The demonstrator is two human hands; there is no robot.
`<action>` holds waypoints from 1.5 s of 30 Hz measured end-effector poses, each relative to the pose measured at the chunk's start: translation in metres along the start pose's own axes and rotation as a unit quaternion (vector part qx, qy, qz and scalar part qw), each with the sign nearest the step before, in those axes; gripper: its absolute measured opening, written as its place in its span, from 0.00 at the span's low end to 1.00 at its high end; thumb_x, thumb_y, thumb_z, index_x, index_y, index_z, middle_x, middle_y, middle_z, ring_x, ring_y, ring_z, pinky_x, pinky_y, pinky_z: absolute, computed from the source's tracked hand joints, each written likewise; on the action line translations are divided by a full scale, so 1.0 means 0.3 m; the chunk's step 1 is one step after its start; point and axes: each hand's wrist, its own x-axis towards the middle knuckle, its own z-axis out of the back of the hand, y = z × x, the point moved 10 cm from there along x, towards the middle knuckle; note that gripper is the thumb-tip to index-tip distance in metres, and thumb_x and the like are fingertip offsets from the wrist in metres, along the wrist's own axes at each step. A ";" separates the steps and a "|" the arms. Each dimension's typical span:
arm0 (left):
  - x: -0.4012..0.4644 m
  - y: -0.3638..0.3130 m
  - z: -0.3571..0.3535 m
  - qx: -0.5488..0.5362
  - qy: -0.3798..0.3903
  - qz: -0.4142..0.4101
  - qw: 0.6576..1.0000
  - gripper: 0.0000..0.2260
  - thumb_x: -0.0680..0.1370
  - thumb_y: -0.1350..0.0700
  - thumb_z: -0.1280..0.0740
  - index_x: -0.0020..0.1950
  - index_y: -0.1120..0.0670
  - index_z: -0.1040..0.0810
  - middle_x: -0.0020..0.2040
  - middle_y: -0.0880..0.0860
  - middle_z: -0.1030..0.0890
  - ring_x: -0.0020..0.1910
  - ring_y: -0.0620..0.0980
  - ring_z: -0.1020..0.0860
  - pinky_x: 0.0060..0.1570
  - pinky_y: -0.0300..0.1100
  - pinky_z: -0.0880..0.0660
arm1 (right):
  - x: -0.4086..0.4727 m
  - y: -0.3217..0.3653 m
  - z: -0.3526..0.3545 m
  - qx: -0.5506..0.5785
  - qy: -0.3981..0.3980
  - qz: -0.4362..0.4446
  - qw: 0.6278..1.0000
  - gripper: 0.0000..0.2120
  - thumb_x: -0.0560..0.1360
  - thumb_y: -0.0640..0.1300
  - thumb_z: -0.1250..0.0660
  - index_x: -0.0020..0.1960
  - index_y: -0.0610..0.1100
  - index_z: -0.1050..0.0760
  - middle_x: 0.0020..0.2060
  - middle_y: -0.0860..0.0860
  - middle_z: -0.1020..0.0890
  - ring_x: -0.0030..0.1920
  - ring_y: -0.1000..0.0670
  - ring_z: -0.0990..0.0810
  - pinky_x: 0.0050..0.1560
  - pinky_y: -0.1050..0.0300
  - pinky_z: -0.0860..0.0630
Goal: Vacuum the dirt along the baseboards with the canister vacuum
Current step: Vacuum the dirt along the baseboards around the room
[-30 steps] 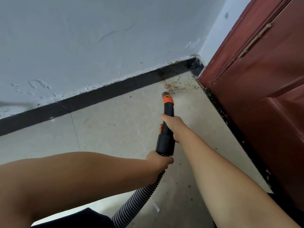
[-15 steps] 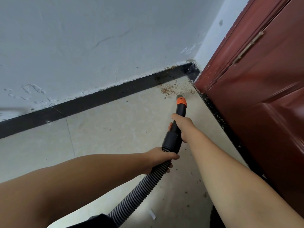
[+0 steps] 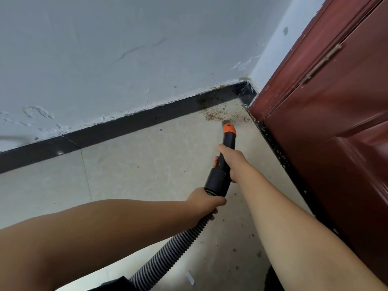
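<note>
The right hand [image 3: 233,162] gripped the black wand [image 3: 222,164] midway, fingers curled round it, while the left hand [image 3: 204,203] clasped the ribbed hose [image 3: 168,255] just below the wand's wide cuff, lower centre of the frame. The orange nozzle [image 3: 229,128] sat at the near edge of a patch of brown dirt [image 3: 218,114], right of centre, in the corner where the black baseboard [image 3: 130,122] met the red door [image 3: 327,122]. Whether the tip touched the floor [image 3: 136,164] could not be told.

The step in hand looked like sucking up the corner patch; much of it lay uncollected between nozzle and baseboard. The next move probably called for pushing the nozzle forward into the patch and up against the baseboard, then sweeping along it. Scattered specks also lay on the floor at the lower right, beside the dark strip under the door.
</note>
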 end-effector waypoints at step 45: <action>0.256 -0.296 -0.097 -0.064 0.027 -0.065 0.995 0.07 0.74 0.60 0.30 0.42 0.52 0.28 0.35 0.53 0.27 0.31 0.49 0.29 0.34 0.38 0.30 | 0.251 0.299 0.109 -0.002 0.004 0.007 1.000 0.08 0.74 0.41 0.31 0.47 0.42 0.30 0.22 0.47 0.24 0.21 0.49 0.26 0.28 0.57 0.24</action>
